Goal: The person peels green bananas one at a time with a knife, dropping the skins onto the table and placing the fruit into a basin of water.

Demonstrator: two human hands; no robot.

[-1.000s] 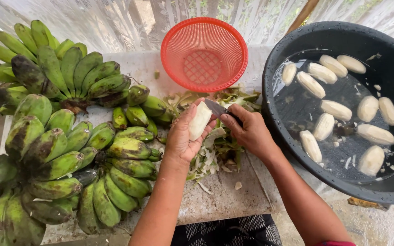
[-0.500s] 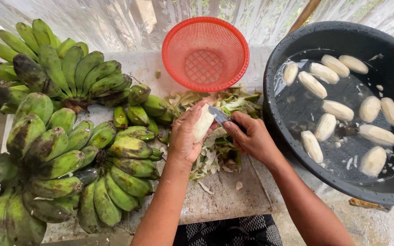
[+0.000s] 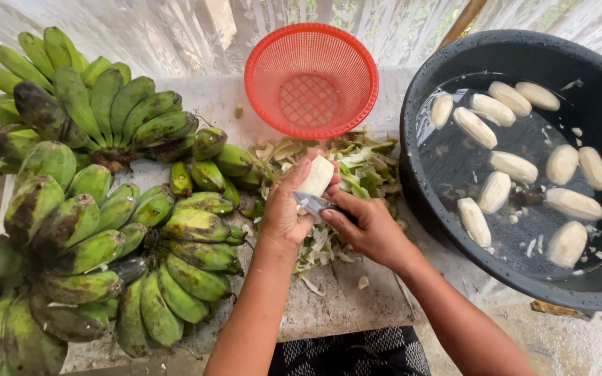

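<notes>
My left hand (image 3: pixel 283 209) grips a pale peeled banana (image 3: pixel 315 177), held upright above the worktable. My right hand (image 3: pixel 367 230) holds a small knife (image 3: pixel 309 203) whose blade lies against the banana's lower end, close to my left thumb. Under both hands lies a heap of green peelings (image 3: pixel 353 170). To the right, a black basin (image 3: pixel 454 63) of water holds several peeled bananas (image 3: pixel 513 167).
Large bunches of green bananas (image 3: pixel 99 209) fill the left half of the table (image 3: pixel 343 306). A red plastic colander (image 3: pixel 311 80) stands at the back centre. White netting hangs behind. The table's front edge is near my lap.
The knife has slid from the banana's upper right side down to its lower end. My right hand dropped lower and leftward, and my left hand turned the banana more upright.
</notes>
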